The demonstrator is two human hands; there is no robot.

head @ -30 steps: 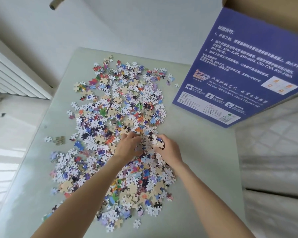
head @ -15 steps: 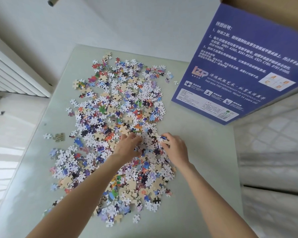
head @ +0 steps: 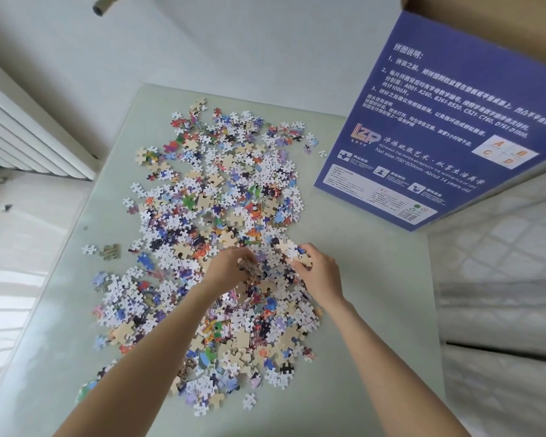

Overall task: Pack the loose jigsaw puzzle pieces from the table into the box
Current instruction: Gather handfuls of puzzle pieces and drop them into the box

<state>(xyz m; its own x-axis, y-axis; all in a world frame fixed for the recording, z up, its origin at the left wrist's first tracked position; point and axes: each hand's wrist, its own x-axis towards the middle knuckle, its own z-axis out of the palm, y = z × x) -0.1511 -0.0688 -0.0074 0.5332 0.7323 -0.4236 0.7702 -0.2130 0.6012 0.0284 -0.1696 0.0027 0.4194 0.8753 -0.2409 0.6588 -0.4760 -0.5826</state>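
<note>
A wide heap of loose jigsaw pieces [head: 215, 216] covers the pale green table [head: 360, 279], coloured, white and tan sides mixed. The blue puzzle box [head: 438, 137] stands tilted at the table's back right, its printed side facing me and a brown open top at the frame's upper edge. Both hands work in the middle of the heap. My left hand [head: 230, 268] is curled over a clump of pieces. My right hand [head: 317, 272] pinches a few pieces between thumb and fingers, just right of the left hand.
A white radiator [head: 22, 134] runs along the left wall. A few stray pieces [head: 108, 250] lie apart near the table's left edge. A quilted grey-white cover [head: 501, 294] lies to the right of the table. Bare table shows between heap and box.
Both hands stay in the heap's middle. The right hand has shifted slightly right and now lifts a few pieces in its fingertips. The left hand has closed more over its clump.
</note>
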